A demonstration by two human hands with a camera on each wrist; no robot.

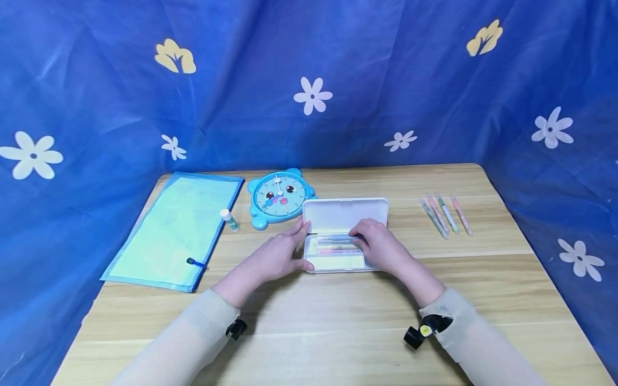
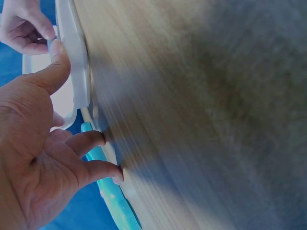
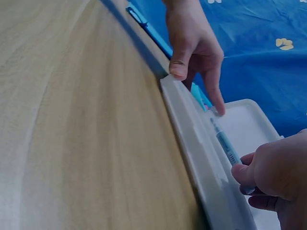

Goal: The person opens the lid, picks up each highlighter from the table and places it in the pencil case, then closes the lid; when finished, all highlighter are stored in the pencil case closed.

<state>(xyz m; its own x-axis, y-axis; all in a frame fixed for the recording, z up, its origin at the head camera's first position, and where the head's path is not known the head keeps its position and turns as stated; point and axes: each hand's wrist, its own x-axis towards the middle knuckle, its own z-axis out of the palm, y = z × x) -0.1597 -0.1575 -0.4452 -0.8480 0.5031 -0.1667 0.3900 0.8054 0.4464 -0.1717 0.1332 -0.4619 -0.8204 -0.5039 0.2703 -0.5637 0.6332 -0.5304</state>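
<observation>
A white pencil case [image 1: 345,214] lies with its lid raised in the middle of the table, several slim pens [image 1: 338,250] inside it. My left hand [image 1: 280,255] spans its left end. The thumb rests on the front corner and a straight forefinger reaches the hinge side, as the right wrist view shows; two other fingertips [image 2: 115,175] touch the tabletop. Over the case, my right hand [image 1: 381,246] pinches a pale blue pen [image 3: 228,147] with printing on its barrel. The pen lies along the case, its tip toward my left hand.
A blue cartoon clock [image 1: 285,198] sits behind the case's left side. Farther left are a glue stick [image 1: 229,220] and a light-green zip folder [image 1: 169,230]. Several pens [image 1: 446,217] lie at the right rear. Blue flowered cloth [image 1: 357,134] hangs beyond the wooden table [image 1: 328,343].
</observation>
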